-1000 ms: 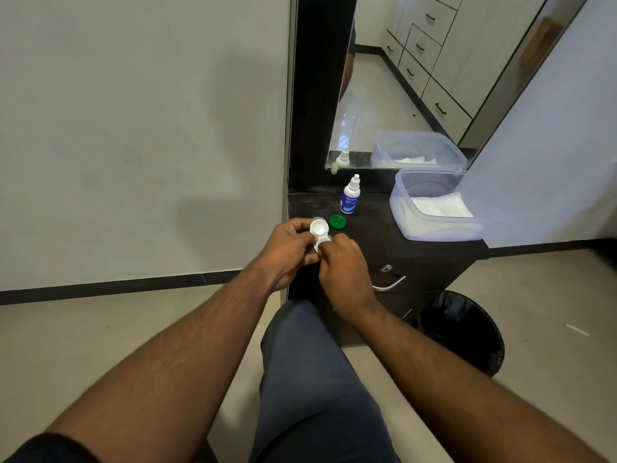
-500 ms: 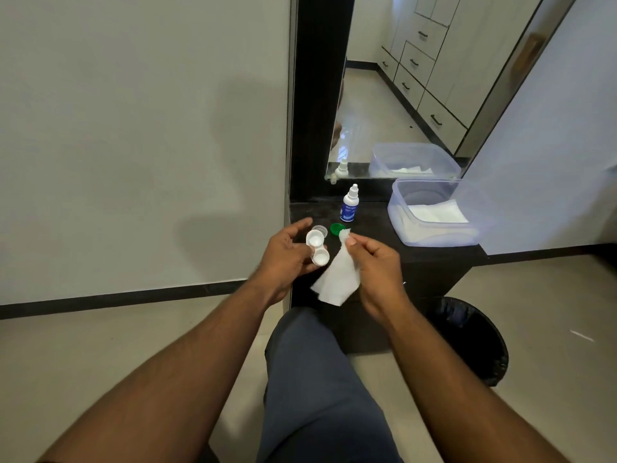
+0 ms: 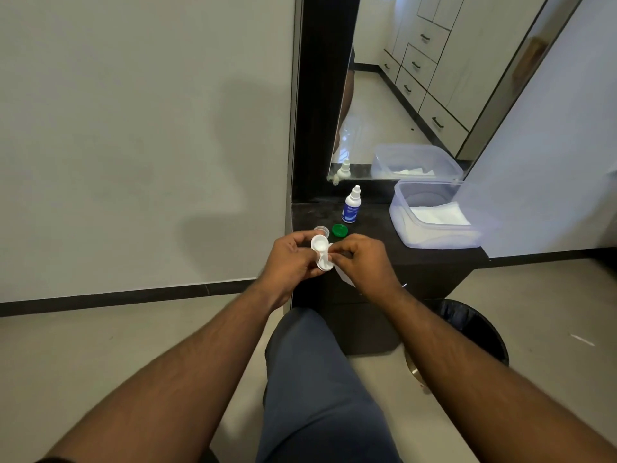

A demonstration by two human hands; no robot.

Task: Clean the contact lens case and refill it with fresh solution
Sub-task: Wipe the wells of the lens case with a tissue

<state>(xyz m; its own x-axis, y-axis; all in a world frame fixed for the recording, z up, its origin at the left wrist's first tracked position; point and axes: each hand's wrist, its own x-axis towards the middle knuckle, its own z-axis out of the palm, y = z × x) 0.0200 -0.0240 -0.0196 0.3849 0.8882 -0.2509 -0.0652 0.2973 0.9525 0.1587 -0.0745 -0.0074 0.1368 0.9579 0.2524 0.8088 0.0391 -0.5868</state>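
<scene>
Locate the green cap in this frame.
In the head view, the green cap lies on the dark cabinet top, just in front of the solution bottle.

So we count one white lens case, two loose caps, a green cap and a clear cap, one solution bottle, one plastic tub of tissues, one bin, two hands.

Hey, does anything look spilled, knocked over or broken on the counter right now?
Nothing stands out. The solution bottle stands upright, the green cap and clear cap lie loose on the counter, and no spill is visible.
</scene>
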